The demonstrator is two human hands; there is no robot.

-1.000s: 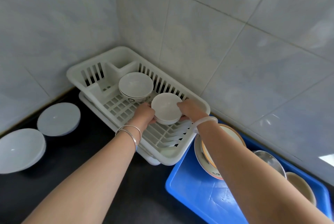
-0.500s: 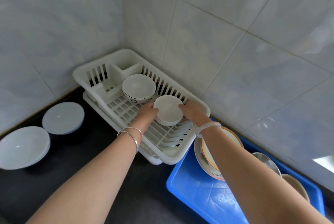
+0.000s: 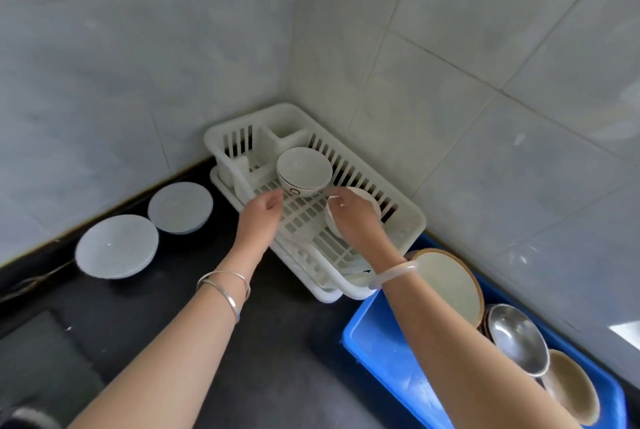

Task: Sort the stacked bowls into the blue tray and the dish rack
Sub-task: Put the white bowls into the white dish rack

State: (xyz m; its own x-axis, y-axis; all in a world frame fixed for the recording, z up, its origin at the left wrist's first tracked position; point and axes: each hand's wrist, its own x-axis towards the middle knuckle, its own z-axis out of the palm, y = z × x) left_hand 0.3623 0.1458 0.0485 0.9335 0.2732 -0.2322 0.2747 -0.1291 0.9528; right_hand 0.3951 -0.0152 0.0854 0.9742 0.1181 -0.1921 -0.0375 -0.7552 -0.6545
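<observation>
Pale grey tiled walls meet in a corner above a black bench. Tucked into that corner sits the white dish rack, slotted along its sides, resting on a white drip tray. Inside it, toward the back, a white bowl with a dark band sits upright. Nearer the front, a second white bowl is tipped on edge against the rack floor, with the right hand curled over it, fingers pinching its rim. The left hand hovers just beside the rack's near wall, fingers loosely spread, touching nothing that can be made out. Both wrists carry bangles. On the bench to the left lie two pale round dishes, near each other. At lower right the blue tray holds a brown-rimmed plate, a steel bowl and a tan bowl, overlapping in a row.
</observation>
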